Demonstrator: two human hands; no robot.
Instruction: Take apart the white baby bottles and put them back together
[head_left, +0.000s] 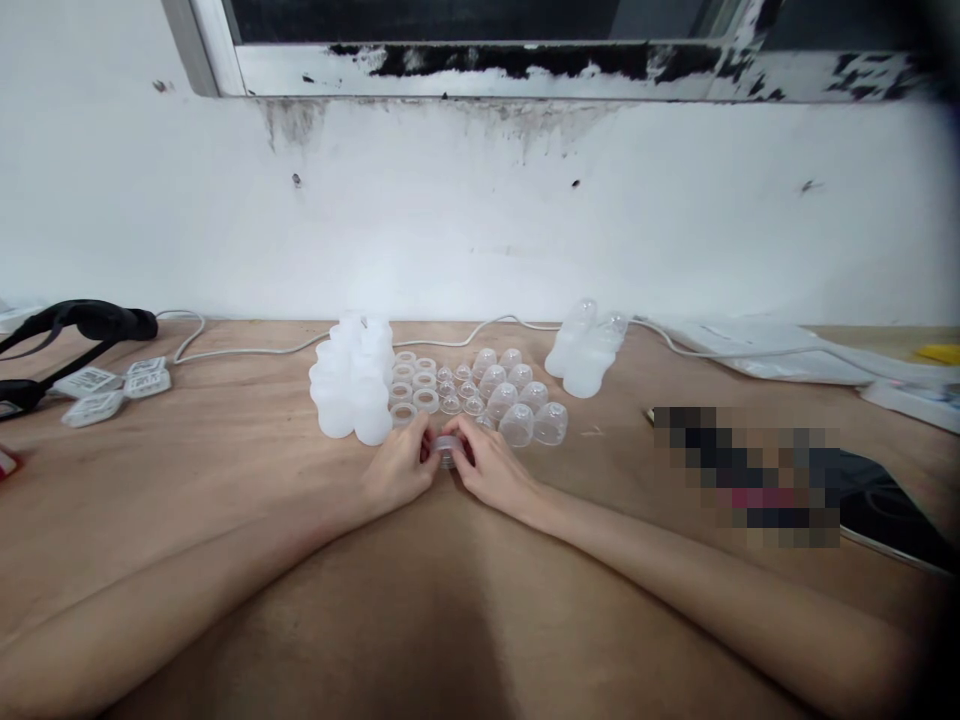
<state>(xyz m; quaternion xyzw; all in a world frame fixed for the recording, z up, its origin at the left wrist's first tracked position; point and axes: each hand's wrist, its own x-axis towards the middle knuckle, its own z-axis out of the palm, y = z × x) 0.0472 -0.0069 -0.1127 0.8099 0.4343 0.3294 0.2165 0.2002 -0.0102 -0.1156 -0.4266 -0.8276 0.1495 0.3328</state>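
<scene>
My left hand (403, 462) and my right hand (491, 468) meet at the middle of the wooden table (270, 440), both with fingers closed on a small translucent ring (448, 443). Clear material shows just below the ring between my fingertips, too small to make out. Beyond my hands lie rows of translucent rings (402, 391), small clear nipple-shaped pieces (465, 389) and larger clear domed caps (517, 424). White frosted bottles (352, 390) stand in a group to the left of the rings. A few more bottles (583, 365), with clear caps on top, stand at the back right.
A white cable (262, 351) runs along the back by the wall. Black straps (97, 322) and small labelled packets (94, 407) lie at the left. Plastic bags (757, 348) and a dark flat device (889, 510), beside a blurred patch, are at the right.
</scene>
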